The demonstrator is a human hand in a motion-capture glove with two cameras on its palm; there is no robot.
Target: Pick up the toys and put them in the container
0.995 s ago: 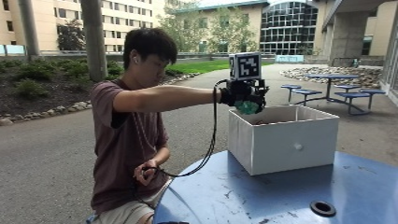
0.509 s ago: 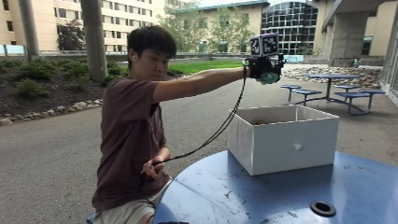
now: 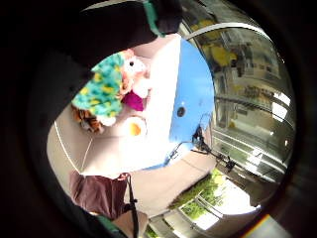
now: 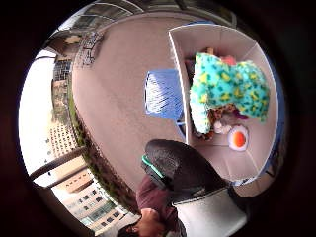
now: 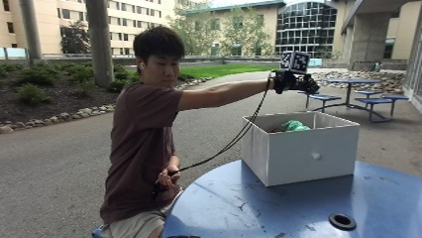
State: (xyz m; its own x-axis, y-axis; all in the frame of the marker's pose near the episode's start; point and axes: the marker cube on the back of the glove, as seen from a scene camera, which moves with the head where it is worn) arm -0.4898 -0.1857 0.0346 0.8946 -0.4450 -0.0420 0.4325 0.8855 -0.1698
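In the outside view my gloved right hand (image 5: 296,82) hangs at arm's length above the white box (image 5: 300,153) on the blue round table (image 5: 277,203). Its fingers are loosely bent and hold nothing. A teal plush toy with yellow spots (image 5: 293,126) pokes up just above the box rim. The palm views look down into the box (image 4: 217,39), where the teal plush (image 4: 227,89) lies on top of a striped toy and a pink toy (image 3: 133,67). A fried-egg toy (image 4: 238,139) rests on the box floor beside them.
The table has a dark hole (image 5: 342,220) near its front edge. The person's bare left hand (image 5: 165,178) holds a cable at the lap. Blue picnic tables (image 5: 356,96) stand on the pavement far behind the box.
The hand held the teal plush high over the box. Now the plush lies inside the box and the hand, a little lower, is empty.
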